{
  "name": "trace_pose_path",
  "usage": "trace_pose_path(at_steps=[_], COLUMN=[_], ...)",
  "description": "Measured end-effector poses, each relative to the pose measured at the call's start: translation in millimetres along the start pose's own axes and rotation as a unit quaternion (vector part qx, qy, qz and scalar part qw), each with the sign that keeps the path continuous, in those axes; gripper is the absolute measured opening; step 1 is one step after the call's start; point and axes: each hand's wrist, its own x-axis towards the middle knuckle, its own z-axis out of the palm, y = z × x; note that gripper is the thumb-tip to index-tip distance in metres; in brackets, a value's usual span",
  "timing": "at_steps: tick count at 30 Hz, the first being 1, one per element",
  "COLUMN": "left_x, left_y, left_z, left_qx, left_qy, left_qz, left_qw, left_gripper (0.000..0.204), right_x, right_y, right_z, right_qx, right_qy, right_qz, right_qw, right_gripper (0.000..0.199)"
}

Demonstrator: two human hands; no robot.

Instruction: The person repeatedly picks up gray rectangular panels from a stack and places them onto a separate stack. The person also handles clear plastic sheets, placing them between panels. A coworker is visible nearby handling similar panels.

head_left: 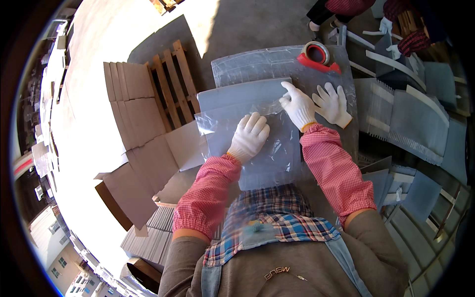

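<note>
A grey flat panel lies in front of me, its far part bare and its nearer part under a clear plastic bag. My left hand, in a white knit glove, lies on the bag with its fingers curled together on the film. At the panel's far right corner is my right hand, gloved alike, its thumb and forefinger at the edge of the film; the exact grip is partly hidden. Just right of it, a loose white glove rests on the film-covered work surface.
A red tape dispenser with a roll sits at the far right. Cardboard and a wooden pallet are at left. Stacked grey panels stand at right. Another person's gloved hands work at the upper right.
</note>
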Motion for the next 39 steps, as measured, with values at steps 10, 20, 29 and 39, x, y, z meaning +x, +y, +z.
trace_pose_path(at_steps=[10, 20, 29, 39], left_x=[-32, 26, 3, 30], left_y=[-4, -78, -51, -38], left_z=[-7, -4, 21, 23], left_qx=[-0.043, 0.149, 0.089, 0.068], left_qy=[-0.114, -0.170, 0.063, -0.160], left_qz=[0.079, -0.440, -0.087, -0.144], left_qw=[0.989, 0.869, 0.990, 0.974], left_gripper=[0.034, 0.069, 0.053, 0.073], right_x=[4, 10, 42, -21], right_y=[-6, -18, 4, 33], right_z=[9, -2, -3, -25], right_qx=[-0.052, -0.003, 0.039, 0.210], right_qy=[0.001, -0.009, 0.001, 0.079], right_qz=[0.046, 0.113, 0.152, 0.168], right_qw=[0.998, 0.994, 0.988, 0.960], right_gripper=[0.047, 0.040, 0.039, 0.043])
